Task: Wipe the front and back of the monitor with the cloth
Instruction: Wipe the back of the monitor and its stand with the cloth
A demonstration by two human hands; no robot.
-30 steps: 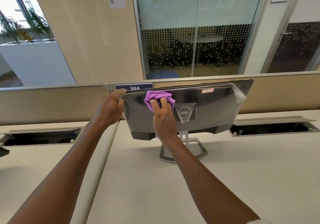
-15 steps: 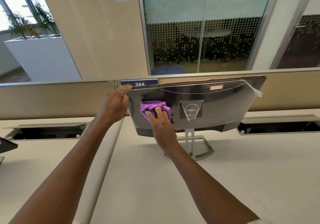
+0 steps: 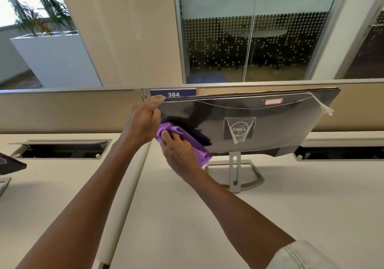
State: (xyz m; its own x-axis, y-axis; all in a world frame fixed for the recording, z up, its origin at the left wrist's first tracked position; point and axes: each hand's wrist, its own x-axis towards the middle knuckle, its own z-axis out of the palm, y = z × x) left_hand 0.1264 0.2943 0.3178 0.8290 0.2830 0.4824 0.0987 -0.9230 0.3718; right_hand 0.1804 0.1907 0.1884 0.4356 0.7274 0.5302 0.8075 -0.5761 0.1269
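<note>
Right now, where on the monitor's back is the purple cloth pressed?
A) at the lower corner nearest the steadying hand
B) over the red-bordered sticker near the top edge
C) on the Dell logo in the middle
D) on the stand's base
A: the right hand presses the purple cloth on the monitor back's lower corner, just below the left hand gripping the top edge.

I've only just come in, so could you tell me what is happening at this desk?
A person is cleaning the back of a monitor that stands on a desk. The left hand grips its upper corner to steady it, while the right hand presses a purple cloth against the lower part of the glossy rear panel, beside the logo.
</note>
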